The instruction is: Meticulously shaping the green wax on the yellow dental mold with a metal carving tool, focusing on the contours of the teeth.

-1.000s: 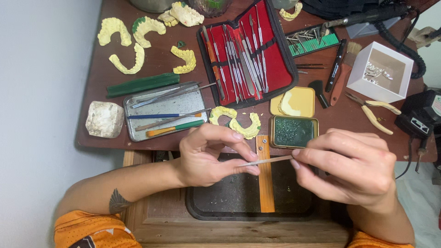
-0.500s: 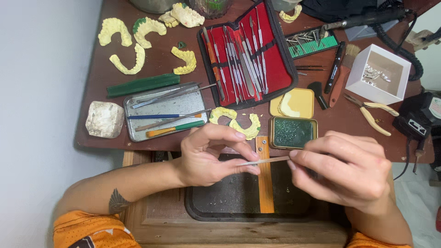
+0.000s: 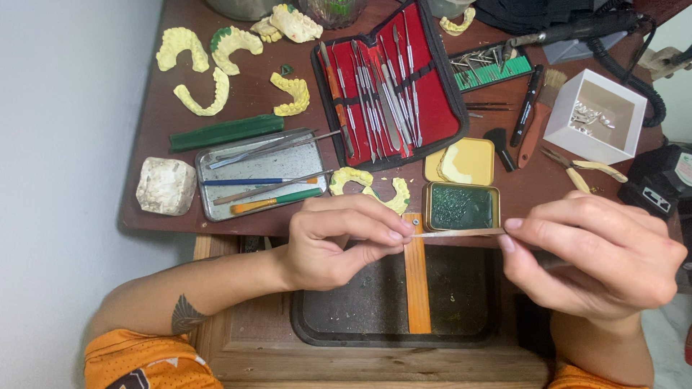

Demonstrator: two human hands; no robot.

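Your left hand (image 3: 339, 241) pinches one end of a thin metal strip (image 3: 460, 233) between thumb and forefinger, and your right hand (image 3: 595, 256) grips the other end, so the strip runs level between them, above the orange wooden peg (image 3: 417, 284) and the dark tray (image 3: 393, 302) that would catch any scraps. Just behind it sits an open tin of green wax (image 3: 461, 206). On the brown worktop (image 3: 245, 101), yellow dental casts (image 3: 209, 54), a red instrument case (image 3: 389, 79) and a metal tool tray (image 3: 261, 173) lie near. A pale wall borders the left side.
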